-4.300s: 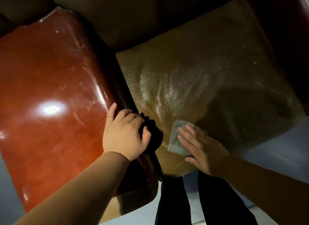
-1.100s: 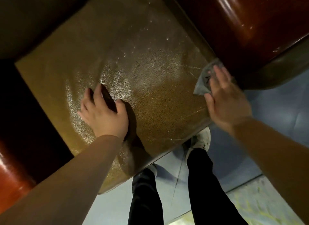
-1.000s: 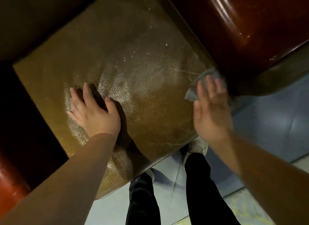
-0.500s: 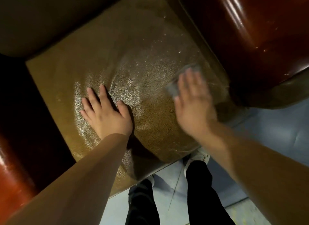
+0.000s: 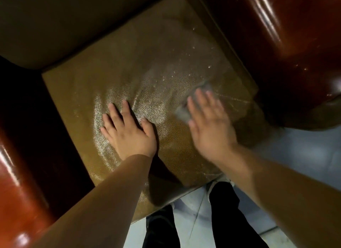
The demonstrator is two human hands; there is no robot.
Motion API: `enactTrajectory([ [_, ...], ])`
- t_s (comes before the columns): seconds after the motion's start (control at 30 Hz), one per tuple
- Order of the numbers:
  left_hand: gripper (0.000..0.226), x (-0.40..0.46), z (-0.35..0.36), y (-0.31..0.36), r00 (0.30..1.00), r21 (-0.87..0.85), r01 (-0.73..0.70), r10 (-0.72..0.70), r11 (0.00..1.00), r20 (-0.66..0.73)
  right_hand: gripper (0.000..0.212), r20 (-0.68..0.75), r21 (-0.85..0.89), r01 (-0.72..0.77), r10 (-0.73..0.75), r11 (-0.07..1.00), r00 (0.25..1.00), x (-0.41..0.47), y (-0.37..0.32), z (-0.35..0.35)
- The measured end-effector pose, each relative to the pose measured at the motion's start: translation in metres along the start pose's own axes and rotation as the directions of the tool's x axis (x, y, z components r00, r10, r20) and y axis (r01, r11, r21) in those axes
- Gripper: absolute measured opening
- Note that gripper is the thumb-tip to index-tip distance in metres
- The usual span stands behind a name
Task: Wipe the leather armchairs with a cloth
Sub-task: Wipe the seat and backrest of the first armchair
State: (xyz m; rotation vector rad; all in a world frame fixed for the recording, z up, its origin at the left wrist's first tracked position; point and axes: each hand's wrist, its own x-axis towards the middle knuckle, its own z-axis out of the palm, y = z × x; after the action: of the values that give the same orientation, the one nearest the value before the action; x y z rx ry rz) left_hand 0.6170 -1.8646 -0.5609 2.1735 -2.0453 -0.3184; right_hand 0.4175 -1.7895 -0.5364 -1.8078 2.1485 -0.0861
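Cloth [image 5: 184, 112] under flat right hand [image 5: 208, 126] on seat cushion [image 5: 147, 66]; left hand [image 5: 129, 133] spread, pressing cushion

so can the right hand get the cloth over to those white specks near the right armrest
Probably yes. The right hand already presses the cloth flat on the seat cushion, and the white specks lie just beyond its fingertips on bare leather, with nothing between. The left hand rests well aside.

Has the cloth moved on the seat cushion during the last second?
Yes. The cloth slid from the cushion's edge by the red-brown armrest toward its middle.
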Motion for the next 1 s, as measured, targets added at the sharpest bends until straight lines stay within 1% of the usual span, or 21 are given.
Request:
enactTrajectory([
  [0.1,0.073,0.007,-0.007,0.004,0.997,-0.003,-0.004,0.004,1.000,0.082,0.061,0.127,-0.064,0.335,-0.326,0.940,0.937,-0.003,0.013,-0.010],
  [0.17,0.074,0.009,-0.015,0.004,0.990,-0.036,0.009,-0.004,0.999,0.142,0.061,0.192,-0.154,0.383,-0.353,0.911,0.916,0.016,0.043,-0.020],
  [0.2,0.074,0.010,-0.020,0.002,0.989,-0.053,0.008,0.000,0.999,0.147,0.062,0.148,-0.180,0.307,-0.282,0.935,0.948,0.028,0.058,-0.024],
  [0.27,0.073,0.020,-0.028,-0.002,0.995,-0.082,-0.028,0.035,0.996,0.095,0.065,0.026,-0.066,-0.021,0.022,0.998,0.999,0.049,0.079,-0.036],
  [0.33,0.071,0.041,-0.029,-0.006,0.998,-0.089,-0.057,0.059,0.994,0.022,0.066,0.009,0.075,-0.291,0.291,0.954,0.957,0.067,0.066,-0.039],
  [0.37,0.070,0.053,-0.026,-0.006,0.998,-0.086,-0.054,0.056,0.995,0.014,0.066,0.013,0.082,-0.348,0.349,0.934,0.937,0.071,0.046,-0.037],
  [0.4,0.070,0.062,-0.021,-0.005,0.999,-0.077,-0.044,0.045,0.996,0.019,0.067,-0.010,0.041,-0.324,0.325,0.945,0.946,0.069,0.026,-0.030],
  [0.47,0.070,0.069,-0.011,-0.001,0.999,-0.035,-0.034,0.035,0.999,0.022,0.065,-0.031,-0.045,-0.048,0.047,0.998,0.998,0.055,-0.011,-0.017],
  [0.5,0.070,0.068,-0.007,0.000,0.999,-0.019,-0.041,0.041,0.999,0.010,0.062,0.009,-0.061,0.122,-0.122,0.991,0.993,0.041,-0.022,-0.009],
  [0.57,0.070,0.066,-0.003,-0.002,0.998,-0.016,-0.057,0.057,0.998,-0.005,0.060,0.140,-0.071,0.408,-0.396,0.910,0.908,0.026,-0.026,-0.003],
  [0.63,0.070,0.065,-0.003,-0.005,0.998,-0.023,-0.060,0.060,0.998,-0.011,0.063,0.217,-0.111,0.486,-0.456,0.867,0.863,0.043,-0.006,-0.009],
  [0.67,0.070,0.065,-0.003,-0.006,0.998,-0.021,-0.054,0.054,0.998,-0.013,0.063,0.193,-0.161,0.445,-0.414,0.881,0.890,0.058,0.004,-0.011],
  [0.7,0.070,0.065,-0.003,-0.006,0.999,-0.019,-0.047,0.047,0.999,-0.015,0.063,0.133,-0.190,0.332,-0.311,0.924,0.941,0.074,0.016,-0.015],
  [0.73,0.070,0.064,-0.003,-0.006,0.999,-0.017,-0.044,0.044,0.999,-0.018,0.063,0.069,-0.162,0.159,-0.150,0.974,0.986,0.089,0.026,-0.022],
  [0.77,0.070,0.063,-0.003,-0.006,0.999,-0.016,-0.043,0.043,0.999,-0.019,0.063,0.055,-0.093,-0.035,0.040,0.995,0.998,0.101,0.034,-0.029],
  [0.83,0.069,0.061,-0.003,-0.007,0.999,-0.018,-0.047,0.047,0.999,-0.019,0.065,0.074,0.041,-0.318,0.314,0.947,0.946,0.115,0.033,-0.036],
  [0.87,0.069,0.061,-0.003,-0.007,0.999,-0.018,-0.050,0.050,0.999,-0.017,0.067,0.052,0.027,-0.332,0.331,0.943,0.942,0.116,0.019,-0.035],
  [0.9,0.069,0.062,-0.003,-0.007,0.999,-0.018,-0.052,0.052,0.998,-0.013,0.068,0.019,-0.027,-0.261,0.261,0.965,0.965,0.113,0.002,-0.030],
  [0.93,0.069,0.062,-0.003,-0.007,0.999,-0.016,-0.052,0.052,0.998,-0.012,0.067,-0.003,-0.086,-0.096,0.096,0.992,0.995,0.106,-0.016,-0.023],
  [0.97,0.069,0.063,-0.003,-0.006,0.998,-0.014,-0.054,0.054,0.998,-0.015,0.064,-0.010,-0.130,0.111,-0.113,0.985,0.994,0.096,-0.031,-0.017],
  [1.0,0.070,0.064,-0.004,-0.006,0.998,-0.014,-0.056,0.056,0.998,-0.015,0.060,0.039,-0.142,0.298,-0.296,0.944,0.954,0.084,-0.042,-0.013],
])
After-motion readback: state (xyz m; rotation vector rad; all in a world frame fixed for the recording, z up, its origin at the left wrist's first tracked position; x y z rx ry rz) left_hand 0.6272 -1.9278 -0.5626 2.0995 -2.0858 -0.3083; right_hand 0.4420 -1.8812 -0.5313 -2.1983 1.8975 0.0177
